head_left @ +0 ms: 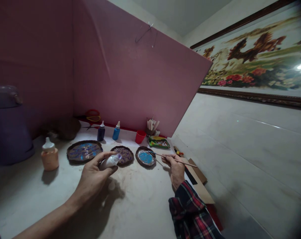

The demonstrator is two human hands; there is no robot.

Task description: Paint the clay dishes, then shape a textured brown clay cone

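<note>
My left hand [94, 174] is wrapped round a small white bottle [110, 162], its open top tilted to the right. In my right hand [174, 167] is a thin brush [176, 160], its tip over a dark-rimmed round piece [145, 157] with blue and white paint. Behind the white bottle sits a second round piece [126, 155] with purple streaks. Farther left lies a larger dark piece [84, 151] with blue and purple marks.
A peach bottle [50, 158] stands at left, near a large purple container [9, 129]. Toward the back are a dark purple bottle [101, 132], a blue bottle [116, 132], a red cup [140, 136] and a green packet [159, 142]. Cardboard [198, 186] lies at right.
</note>
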